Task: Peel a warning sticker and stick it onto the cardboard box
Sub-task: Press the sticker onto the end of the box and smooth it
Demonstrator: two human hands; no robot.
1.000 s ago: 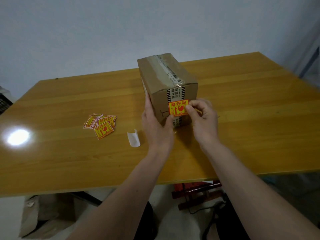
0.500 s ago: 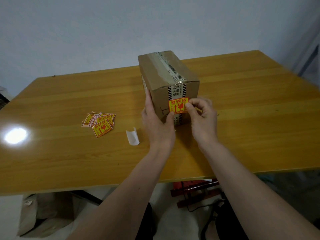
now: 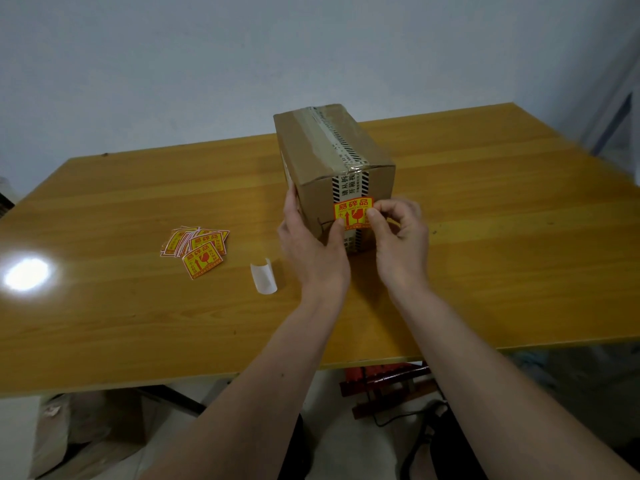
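A taped cardboard box (image 3: 311,150) stands on the wooden table (image 3: 485,220). An orange and yellow warning sticker (image 3: 353,211) lies against the box's near face, over the striped tape. My left hand (image 3: 311,251) grips the box's left near corner, with its thumb on the sticker's lower left corner. My right hand (image 3: 398,237) pinches the sticker's right edge between thumb and forefinger, against the box.
A pile of several more warning stickers (image 3: 199,249) lies on the table to the left. A curled white backing paper (image 3: 264,276) lies between that pile and my left hand. A red wooden frame (image 3: 381,379) and cardboard sit under the table.
Both hands stay on the box and sticker. My right fingers have shifted slightly along the sticker's right edge, pressing it flatter. The camera has tilted a little.
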